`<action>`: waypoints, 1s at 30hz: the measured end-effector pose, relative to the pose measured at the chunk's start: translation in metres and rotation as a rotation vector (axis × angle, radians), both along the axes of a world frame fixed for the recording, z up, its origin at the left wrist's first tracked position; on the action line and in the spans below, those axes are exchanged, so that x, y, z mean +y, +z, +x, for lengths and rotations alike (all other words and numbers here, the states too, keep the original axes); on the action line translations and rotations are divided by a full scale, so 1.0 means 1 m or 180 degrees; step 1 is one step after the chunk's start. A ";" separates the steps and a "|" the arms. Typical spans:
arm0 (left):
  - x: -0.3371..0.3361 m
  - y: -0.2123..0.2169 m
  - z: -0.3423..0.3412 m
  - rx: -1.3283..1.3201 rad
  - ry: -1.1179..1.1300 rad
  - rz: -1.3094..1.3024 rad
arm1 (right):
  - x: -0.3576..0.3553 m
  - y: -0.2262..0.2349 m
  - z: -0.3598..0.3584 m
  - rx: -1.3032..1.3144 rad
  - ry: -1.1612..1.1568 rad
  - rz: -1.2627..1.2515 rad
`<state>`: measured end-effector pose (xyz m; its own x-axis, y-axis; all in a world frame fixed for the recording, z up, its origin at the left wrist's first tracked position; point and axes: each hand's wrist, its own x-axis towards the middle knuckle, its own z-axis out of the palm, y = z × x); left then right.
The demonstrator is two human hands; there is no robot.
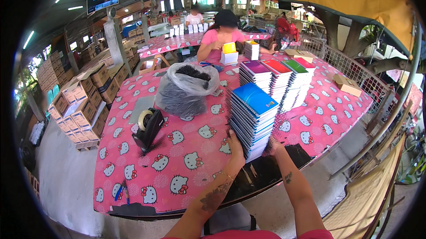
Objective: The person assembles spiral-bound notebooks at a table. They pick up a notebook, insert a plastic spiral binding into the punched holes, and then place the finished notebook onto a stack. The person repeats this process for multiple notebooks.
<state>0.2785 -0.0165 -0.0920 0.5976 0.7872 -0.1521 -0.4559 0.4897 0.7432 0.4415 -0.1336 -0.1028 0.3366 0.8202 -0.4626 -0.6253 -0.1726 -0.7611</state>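
A tall stack of blue-covered spiral notebooks (255,121) stands near the front edge of the table. My left hand (236,147) presses along its left side, fingers against the lower notebooks. At its lower right side, my right hand (277,147) grips the stack, with the fingertips partly hidden. Black spiral bindings show along the stack's left side. Just behind it are stacks of purple notebooks (255,73), red notebooks (277,74) and green notebooks (296,72), with pink-covered notebooks (305,62) beyond.
A black tape dispenser (148,129) and a plastic bag of dark material (183,95) occupy the table's left half. Pens (126,193) lie near the front left edge. Opposite me, a person (222,38) handles yellow-covered notebooks (229,48). A cardboard box (347,84) rests at right.
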 end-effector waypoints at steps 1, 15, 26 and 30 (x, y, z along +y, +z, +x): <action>-0.008 0.010 0.002 0.0096 0.0079 -0.0084 | 0.002 -0.006 0.004 0.0272 -0.0103 0.0067; -0.026 0.049 -0.093 0.0630 0.1749 -0.0092 | 0.071 -0.011 -0.054 0.0028 0.1157 0.0286; -0.046 0.058 -0.111 0.1566 0.1598 0.0025 | 0.081 0.022 -0.057 -0.0455 0.0707 0.0274; -0.034 0.057 -0.194 0.1780 0.0659 0.0870 | 0.085 -0.003 -0.036 -0.0395 0.0437 0.0225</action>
